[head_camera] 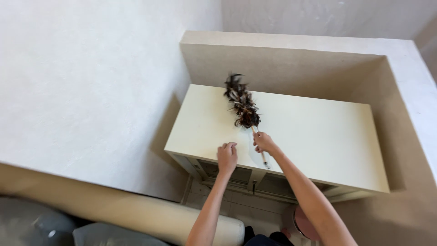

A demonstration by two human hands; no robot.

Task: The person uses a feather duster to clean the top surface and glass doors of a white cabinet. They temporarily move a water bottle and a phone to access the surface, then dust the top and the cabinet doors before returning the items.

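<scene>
My right hand (264, 142) grips the thin wooden handle of a dark brown feather duster (241, 101). Its feathered head lies over the top of a cream cabinet (318, 136), towards the back left, and looks slightly blurred. My left hand (227, 156) rests near the cabinet's front edge, fingers curled in, holding nothing that I can see. The two hands are close together, the left just left of the right.
The cabinet stands in a beige walled recess (291, 59). A plain wall (91, 91) fills the left. A cream bolster (150, 214) and grey cushions (41, 225) lie at the bottom left. A pink round object (302, 223) sits on the tiled floor below.
</scene>
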